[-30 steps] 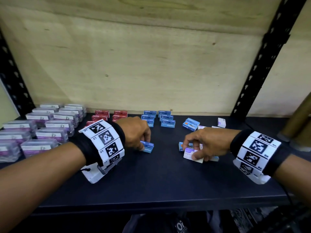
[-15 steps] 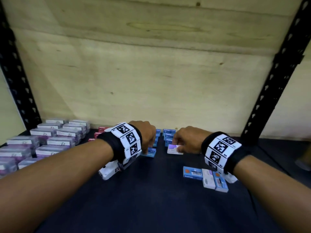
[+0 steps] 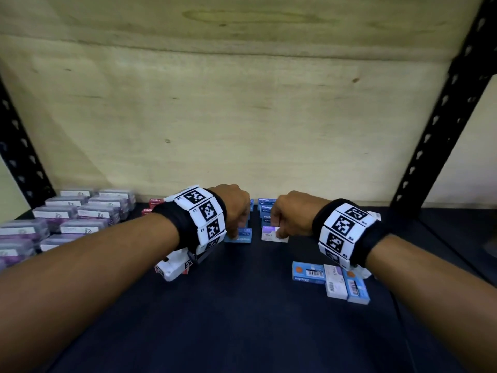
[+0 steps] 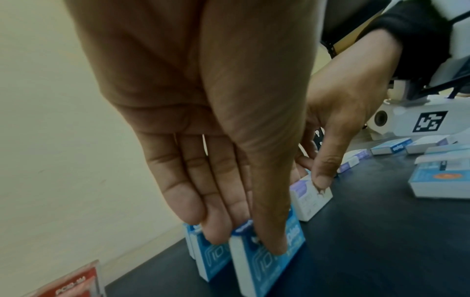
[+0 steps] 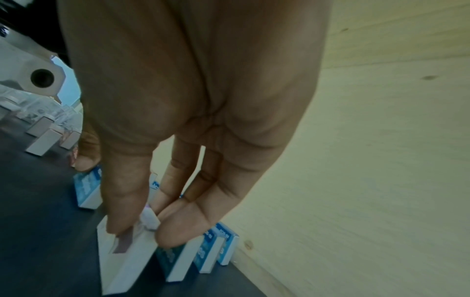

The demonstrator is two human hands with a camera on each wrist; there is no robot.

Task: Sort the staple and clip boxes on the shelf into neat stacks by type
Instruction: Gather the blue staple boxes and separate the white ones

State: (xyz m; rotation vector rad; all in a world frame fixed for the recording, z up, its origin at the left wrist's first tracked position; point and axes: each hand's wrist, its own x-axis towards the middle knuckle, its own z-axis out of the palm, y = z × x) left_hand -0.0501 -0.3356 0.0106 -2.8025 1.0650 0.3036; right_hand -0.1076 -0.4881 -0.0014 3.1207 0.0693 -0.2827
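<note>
Now the left hand point(image 3: 234, 208) pinches a blue box point(image 3: 239, 236) on the shelf point(image 3: 242, 305), while just beside it the right hand point(image 3: 290, 215) pinches a white box point(image 3: 271, 235) before the blue rows point(image 3: 265, 208).

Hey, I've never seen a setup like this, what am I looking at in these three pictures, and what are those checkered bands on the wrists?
No machine here: a person is sorting small boxes on a dark shelf with bare hands. The checkered bands are wristbands printed with square black-and-white codes; a small white camera hangs under each wrist.

The wide picture comes from a camera on the person's head. The other two look along each hand from the wrists.

The left hand pinches a blue staple box, set in front of a row of like boxes. The right hand pinches a white and purple box in front of a second blue row. Clear purple-labelled boxes sit at the left, red boxes beside them, and three loose boxes under the right wrist.
</note>
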